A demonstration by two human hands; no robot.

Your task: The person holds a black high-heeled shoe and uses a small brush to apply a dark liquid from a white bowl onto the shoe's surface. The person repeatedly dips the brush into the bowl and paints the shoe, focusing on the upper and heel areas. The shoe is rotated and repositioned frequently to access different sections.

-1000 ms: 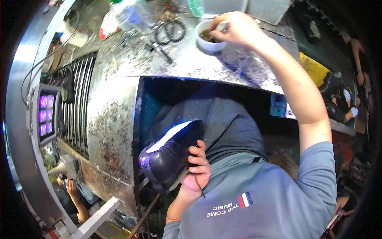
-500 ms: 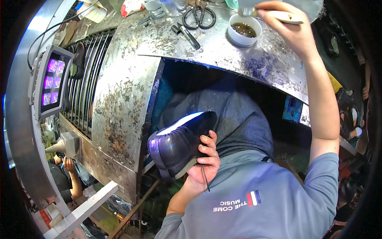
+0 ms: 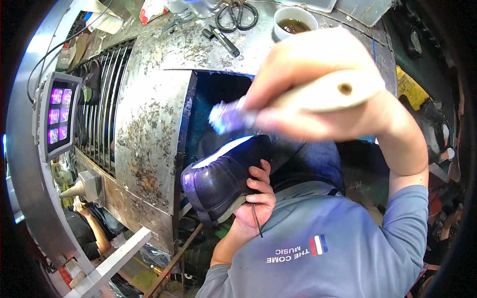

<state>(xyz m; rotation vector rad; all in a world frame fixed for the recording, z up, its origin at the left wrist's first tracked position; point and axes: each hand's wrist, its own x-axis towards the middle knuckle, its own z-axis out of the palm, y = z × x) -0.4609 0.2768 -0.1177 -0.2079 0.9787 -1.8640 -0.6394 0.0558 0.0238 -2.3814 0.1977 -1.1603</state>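
Observation:
My left hand [image 3: 261, 196] is wrapped round a black shoe [image 3: 221, 184] in front of my lap. The shoe is tilted, and a long strip along its upper side glows bluish white. A thin dark cord hangs by my left palm. Above the shoe, my right hand [image 3: 310, 79] grips a paintbrush [image 3: 330, 92] by its pale wooden handle, which has a hole near its end. Its bristles, smeared by motion, are just above the glowing strip; I cannot tell if they touch. Behind that hand stands a white bowl [image 3: 278, 31] of brownish liquid.
The stained metal bench [image 3: 149, 109] carries scissors [image 3: 237, 16] and a black marker [image 3: 226, 42] with its cap off. At left are a lit purple lamp [image 3: 59, 116], a rack of metal bars [image 3: 107, 104] and a white frame bar [image 3: 112, 263]. Another person's arm [image 3: 97, 228] shows lower left.
My right hand has brought the brush from over the bowl down and leftward to the shoe. My left hand keeps its hold, the shoe nearly unmoved. The view has shifted slightly.

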